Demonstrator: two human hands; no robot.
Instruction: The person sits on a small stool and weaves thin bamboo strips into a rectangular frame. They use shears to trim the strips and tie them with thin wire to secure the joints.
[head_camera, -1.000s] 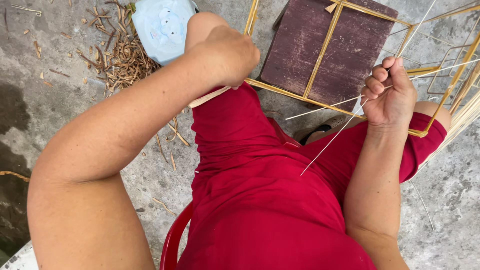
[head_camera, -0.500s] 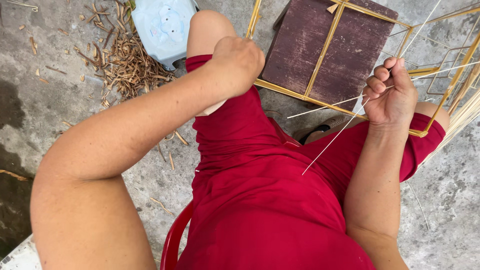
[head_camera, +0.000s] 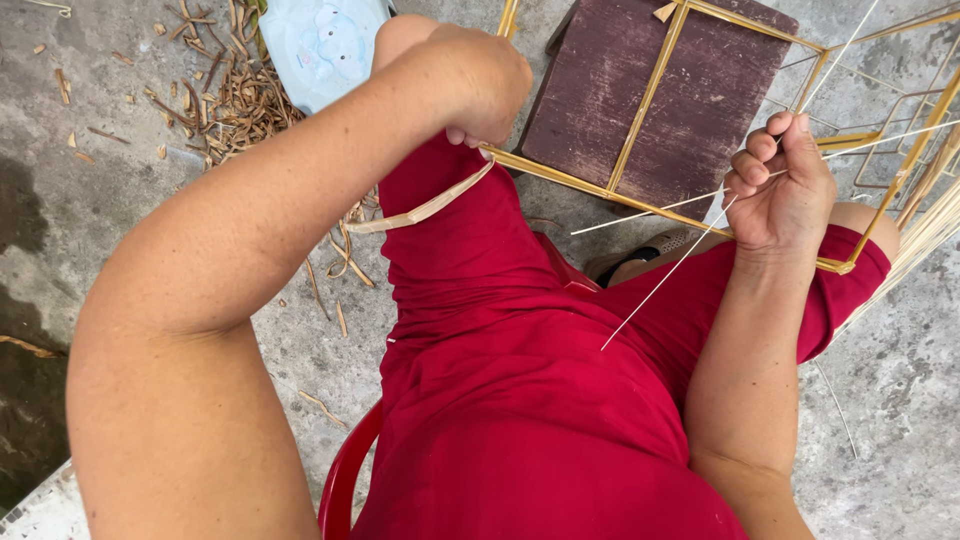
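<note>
Seated worker in red clothing on a red plastic chair (head_camera: 345, 480), viewed from above over a concrete floor (head_camera: 80, 200).

Left hand (head_camera: 487, 85): closed in a fist at the near-left rail of the bamboo frame (head_camera: 650, 100); a flat pale binding strip (head_camera: 425, 208) trails down from under the fist across the thigh. Exactly how the fingers pinch it is hidden by the back of the hand.

Right hand (head_camera: 785, 190): closed around thin white splints (head_camera: 665, 275) that run near and left over the lap; it sits at the frame's near-right rail.

The frame rests across the knees and over a dark brown board (head_camera: 600, 100) lying on the floor beyond. Shavings (head_camera: 225, 100) are heaped far left beside a pale blue plastic piece (head_camera: 325, 40).

Judgement, step in hand: lashing a frame joint with the strip.
- Keep the strip flat, not twisted, so the turns lie side by side.
- Pull along the rail's cross direction with steady tension; a jerk could split so thin a strip.
- Right hand should brace the frame against the pull and keep the splints clear of the wrap.
- Frame looks light, so it will likely skew if held at one corner only.
</note>
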